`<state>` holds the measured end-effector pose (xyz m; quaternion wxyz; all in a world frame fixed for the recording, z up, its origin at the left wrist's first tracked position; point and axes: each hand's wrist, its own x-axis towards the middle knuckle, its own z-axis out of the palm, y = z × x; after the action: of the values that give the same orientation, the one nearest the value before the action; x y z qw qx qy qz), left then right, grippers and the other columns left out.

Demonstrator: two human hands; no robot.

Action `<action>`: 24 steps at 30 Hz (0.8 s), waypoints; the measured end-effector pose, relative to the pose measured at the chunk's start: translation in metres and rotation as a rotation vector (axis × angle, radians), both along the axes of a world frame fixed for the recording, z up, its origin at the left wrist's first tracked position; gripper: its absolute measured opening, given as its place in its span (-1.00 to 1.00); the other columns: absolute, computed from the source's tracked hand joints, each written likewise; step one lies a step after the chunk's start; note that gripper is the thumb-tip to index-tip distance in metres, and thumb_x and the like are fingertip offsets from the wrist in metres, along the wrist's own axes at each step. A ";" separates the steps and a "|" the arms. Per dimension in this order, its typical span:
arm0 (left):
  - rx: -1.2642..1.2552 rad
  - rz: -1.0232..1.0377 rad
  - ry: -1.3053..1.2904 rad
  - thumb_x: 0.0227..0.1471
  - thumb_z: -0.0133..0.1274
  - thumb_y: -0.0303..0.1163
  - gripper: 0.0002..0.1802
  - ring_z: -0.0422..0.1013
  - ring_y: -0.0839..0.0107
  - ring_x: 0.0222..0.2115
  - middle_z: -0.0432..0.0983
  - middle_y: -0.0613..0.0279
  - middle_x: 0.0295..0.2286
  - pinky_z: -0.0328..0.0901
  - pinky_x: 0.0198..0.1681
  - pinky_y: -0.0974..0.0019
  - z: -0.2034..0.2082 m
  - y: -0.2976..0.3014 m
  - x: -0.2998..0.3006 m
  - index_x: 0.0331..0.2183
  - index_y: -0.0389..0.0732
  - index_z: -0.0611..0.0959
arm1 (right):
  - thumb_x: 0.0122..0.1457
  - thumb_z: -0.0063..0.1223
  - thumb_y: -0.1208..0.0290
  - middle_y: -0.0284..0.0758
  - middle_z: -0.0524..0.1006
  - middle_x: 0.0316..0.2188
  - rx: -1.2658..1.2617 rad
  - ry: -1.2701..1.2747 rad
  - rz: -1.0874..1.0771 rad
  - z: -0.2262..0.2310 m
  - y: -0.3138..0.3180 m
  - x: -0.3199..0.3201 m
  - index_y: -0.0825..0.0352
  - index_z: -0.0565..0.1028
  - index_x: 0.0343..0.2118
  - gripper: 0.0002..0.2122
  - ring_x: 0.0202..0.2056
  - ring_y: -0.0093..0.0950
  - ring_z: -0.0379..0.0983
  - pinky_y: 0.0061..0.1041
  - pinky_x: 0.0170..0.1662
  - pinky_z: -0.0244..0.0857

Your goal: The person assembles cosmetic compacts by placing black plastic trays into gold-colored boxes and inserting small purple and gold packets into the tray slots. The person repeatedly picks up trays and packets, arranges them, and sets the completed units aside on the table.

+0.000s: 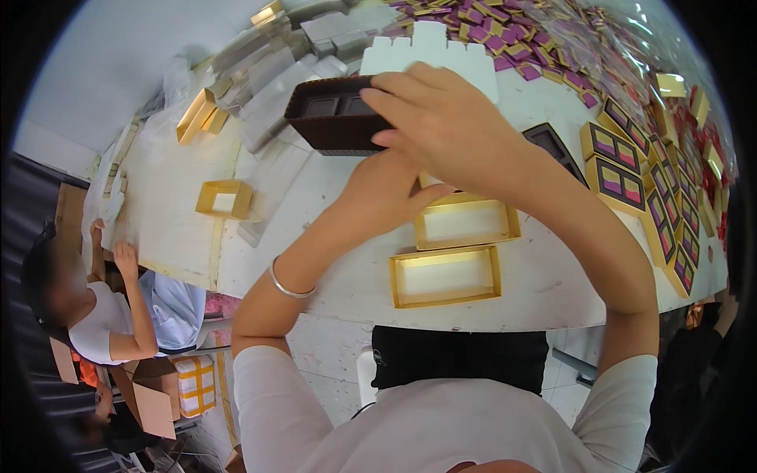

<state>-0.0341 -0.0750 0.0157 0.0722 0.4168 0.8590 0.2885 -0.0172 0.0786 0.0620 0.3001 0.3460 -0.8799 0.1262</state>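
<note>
Head view: right hand [451, 122] partly hides left hand [382, 193] and dark brown tray stack [331, 132]; cannot tell either grip's hold.

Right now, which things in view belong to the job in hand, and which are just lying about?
Likely in the job:
dark tray stack, at the right hand
open gold boxes, nearest the person
filled gold boxes, off to the right

Likely just lying about:
open cardboard carton, lower left
white parcel with yellow tape, beside the carton

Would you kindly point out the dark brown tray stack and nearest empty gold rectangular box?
Dark brown tray stack [337, 131]: head view, front side.
Nearest empty gold rectangular box [446, 276]: head view, inner base.
</note>
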 end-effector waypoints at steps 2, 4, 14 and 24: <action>0.079 0.011 0.000 -0.06 0.16 -0.19 -0.63 0.41 0.17 -0.54 0.45 0.14 -0.54 0.31 -0.45 0.16 -0.006 0.001 0.000 -0.24 -0.22 0.51 | -0.19 0.16 0.52 -0.26 0.48 -0.41 0.261 0.040 -0.111 -0.001 -0.014 -0.019 0.38 0.51 -0.50 -0.87 -0.28 -0.35 0.40 -0.40 -0.23 0.31; 0.117 -0.009 -0.016 -0.06 0.16 -0.19 -0.61 0.42 0.18 -0.53 0.46 0.13 -0.49 0.31 -0.45 0.17 -0.011 -0.004 0.000 -0.23 -0.21 0.52 | -0.26 0.15 0.55 -0.27 0.49 -0.45 0.248 -0.060 -0.142 0.001 -0.022 -0.020 0.38 0.52 -0.54 -0.87 -0.27 -0.35 0.41 -0.38 -0.25 0.33; 0.218 -0.037 -0.058 -0.10 0.22 -0.29 -0.49 0.40 0.33 -0.41 0.46 0.15 -0.19 0.33 -0.29 0.34 -0.010 -0.010 0.002 -0.07 -0.17 0.50 | 0.16 0.00 0.41 -0.38 0.41 -0.49 -0.510 -0.202 -0.096 0.034 0.026 -0.004 0.35 0.42 -0.38 -0.89 -0.40 -0.50 0.32 -0.52 -0.35 0.20; 0.227 -0.045 -0.266 -0.16 0.27 -0.34 -0.27 0.36 0.45 -0.39 0.45 0.22 -0.07 0.32 -0.26 0.37 -0.005 -0.004 0.007 0.09 -0.07 0.39 | 0.16 0.05 0.10 -0.57 0.29 -0.61 -0.669 -0.992 -0.351 -0.009 0.119 0.071 0.24 0.40 -0.37 -0.73 -0.50 -0.77 0.13 -0.71 -0.45 0.00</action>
<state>-0.0267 -0.0789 0.0104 0.1444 0.3996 0.7940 0.4347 0.0541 0.1972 0.0525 -0.0361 -0.0162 -0.8711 0.4895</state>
